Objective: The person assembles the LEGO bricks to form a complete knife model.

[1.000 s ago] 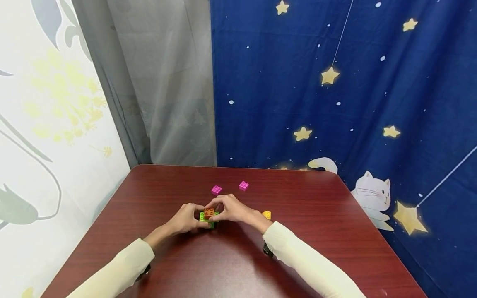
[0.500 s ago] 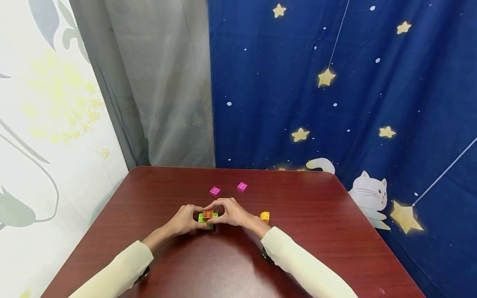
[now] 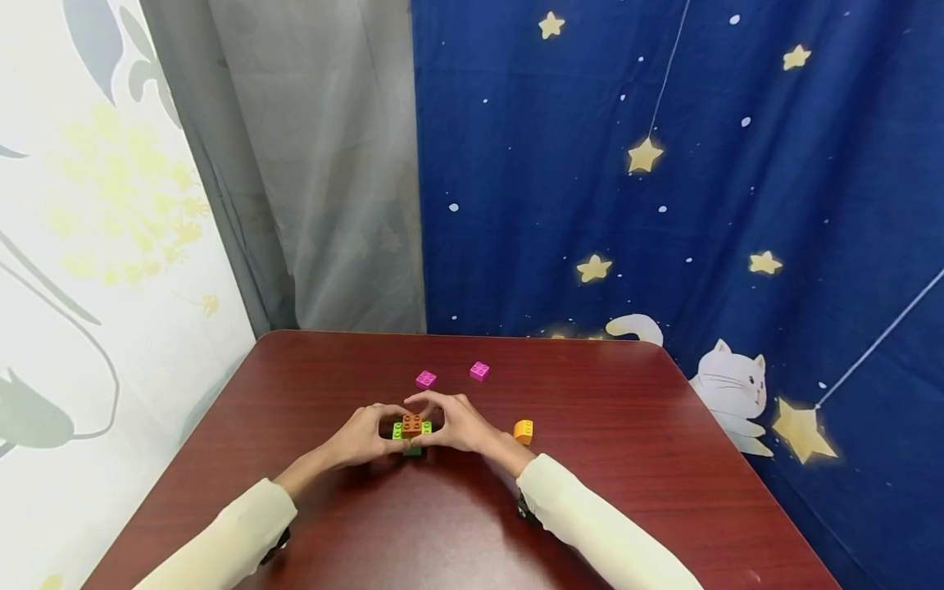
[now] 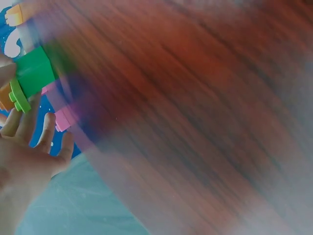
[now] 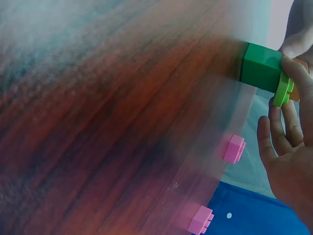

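Note:
A small stack stands near the middle of the table: a dark green brick below, a wider light green piece on it, and an orange brick on top. My left hand curls thumb and index finger round its left side. From the right, my right hand curves round it, thumb at the front and index finger behind. The wrist views show the green brick and the light green piece between the hands, the other fingers spread.
Two pink bricks lie behind the stack on the dark red table. A yellow brick with a curved side is beside my right wrist. Curtains hang beyond the far edge.
My right hand's fingers have spread a little apart, and more of the light green piece's right end shows. The yellow brick has come further into view beside my right wrist.

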`<move>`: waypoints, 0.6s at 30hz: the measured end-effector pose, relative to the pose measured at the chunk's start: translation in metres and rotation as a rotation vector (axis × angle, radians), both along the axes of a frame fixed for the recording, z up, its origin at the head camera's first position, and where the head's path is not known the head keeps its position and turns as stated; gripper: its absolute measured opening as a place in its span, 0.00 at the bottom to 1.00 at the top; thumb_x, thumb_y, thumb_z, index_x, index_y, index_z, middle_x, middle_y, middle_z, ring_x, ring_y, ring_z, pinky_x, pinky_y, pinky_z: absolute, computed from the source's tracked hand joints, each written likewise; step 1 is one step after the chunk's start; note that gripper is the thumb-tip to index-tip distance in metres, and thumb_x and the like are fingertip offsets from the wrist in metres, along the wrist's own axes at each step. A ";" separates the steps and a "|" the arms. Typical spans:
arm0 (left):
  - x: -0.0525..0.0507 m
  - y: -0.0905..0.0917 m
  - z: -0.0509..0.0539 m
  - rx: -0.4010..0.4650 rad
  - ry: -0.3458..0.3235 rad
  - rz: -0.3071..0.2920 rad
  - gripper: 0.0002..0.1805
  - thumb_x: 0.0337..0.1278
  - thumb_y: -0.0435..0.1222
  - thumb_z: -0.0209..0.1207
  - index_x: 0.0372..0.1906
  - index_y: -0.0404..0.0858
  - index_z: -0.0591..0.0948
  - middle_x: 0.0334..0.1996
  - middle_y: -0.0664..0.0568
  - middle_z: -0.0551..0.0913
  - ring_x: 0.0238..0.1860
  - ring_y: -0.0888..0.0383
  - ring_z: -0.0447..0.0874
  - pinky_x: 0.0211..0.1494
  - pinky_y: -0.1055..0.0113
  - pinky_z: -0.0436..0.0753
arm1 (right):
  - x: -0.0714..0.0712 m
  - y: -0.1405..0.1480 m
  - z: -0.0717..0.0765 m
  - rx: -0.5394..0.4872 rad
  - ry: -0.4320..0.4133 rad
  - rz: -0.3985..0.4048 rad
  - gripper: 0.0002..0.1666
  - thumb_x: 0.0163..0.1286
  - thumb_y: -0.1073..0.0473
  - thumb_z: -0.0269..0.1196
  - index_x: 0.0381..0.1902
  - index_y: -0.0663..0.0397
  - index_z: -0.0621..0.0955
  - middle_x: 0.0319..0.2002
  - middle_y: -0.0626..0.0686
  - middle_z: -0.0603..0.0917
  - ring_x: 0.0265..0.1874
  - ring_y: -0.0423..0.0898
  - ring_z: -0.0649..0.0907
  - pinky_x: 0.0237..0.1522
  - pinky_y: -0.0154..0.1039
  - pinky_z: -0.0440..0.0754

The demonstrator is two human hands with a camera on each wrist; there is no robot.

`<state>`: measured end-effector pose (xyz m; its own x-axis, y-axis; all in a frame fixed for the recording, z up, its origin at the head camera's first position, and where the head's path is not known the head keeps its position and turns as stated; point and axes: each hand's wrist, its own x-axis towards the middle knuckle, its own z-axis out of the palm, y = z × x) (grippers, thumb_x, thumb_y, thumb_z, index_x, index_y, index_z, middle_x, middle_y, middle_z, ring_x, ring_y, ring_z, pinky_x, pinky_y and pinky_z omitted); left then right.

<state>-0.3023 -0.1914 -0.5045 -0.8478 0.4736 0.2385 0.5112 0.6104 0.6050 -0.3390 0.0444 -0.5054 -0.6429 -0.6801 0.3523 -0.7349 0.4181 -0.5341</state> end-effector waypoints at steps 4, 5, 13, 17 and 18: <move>0.000 0.000 0.005 0.035 -0.021 0.016 0.22 0.59 0.52 0.73 0.55 0.47 0.86 0.46 0.60 0.88 0.53 0.53 0.84 0.60 0.45 0.80 | 0.000 0.001 0.001 -0.018 0.001 0.003 0.43 0.59 0.53 0.81 0.70 0.48 0.75 0.38 0.44 0.91 0.36 0.51 0.87 0.33 0.28 0.73; -0.001 0.001 0.006 0.042 -0.023 0.017 0.22 0.59 0.52 0.73 0.54 0.48 0.86 0.46 0.60 0.88 0.53 0.53 0.85 0.60 0.45 0.80 | -0.001 0.001 0.001 -0.024 0.002 0.005 0.44 0.59 0.54 0.81 0.71 0.49 0.75 0.37 0.45 0.91 0.36 0.51 0.87 0.33 0.28 0.73; -0.002 0.003 0.006 0.051 0.007 0.018 0.20 0.57 0.55 0.73 0.51 0.51 0.88 0.45 0.61 0.88 0.52 0.54 0.86 0.58 0.46 0.81 | -0.001 0.002 -0.001 -0.036 -0.019 -0.003 0.44 0.58 0.56 0.81 0.71 0.51 0.75 0.38 0.45 0.91 0.33 0.54 0.87 0.32 0.28 0.73; -0.003 0.002 0.004 0.055 0.015 0.016 0.21 0.55 0.56 0.74 0.50 0.52 0.88 0.46 0.61 0.89 0.51 0.57 0.86 0.57 0.48 0.83 | -0.001 0.001 -0.003 -0.024 -0.044 -0.019 0.42 0.58 0.56 0.81 0.69 0.51 0.76 0.38 0.44 0.91 0.35 0.52 0.88 0.35 0.27 0.73; -0.003 0.002 0.004 0.056 0.016 0.017 0.21 0.54 0.56 0.74 0.49 0.52 0.88 0.46 0.62 0.89 0.51 0.58 0.86 0.57 0.49 0.83 | -0.001 0.000 -0.003 -0.022 -0.049 -0.022 0.42 0.58 0.56 0.81 0.69 0.51 0.77 0.38 0.44 0.91 0.36 0.52 0.88 0.35 0.27 0.73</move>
<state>-0.3052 -0.1894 -0.5009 -0.8516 0.4444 0.2780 0.5109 0.5845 0.6304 -0.3399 0.0448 -0.5083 -0.6743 -0.6583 0.3346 -0.6986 0.4217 -0.5781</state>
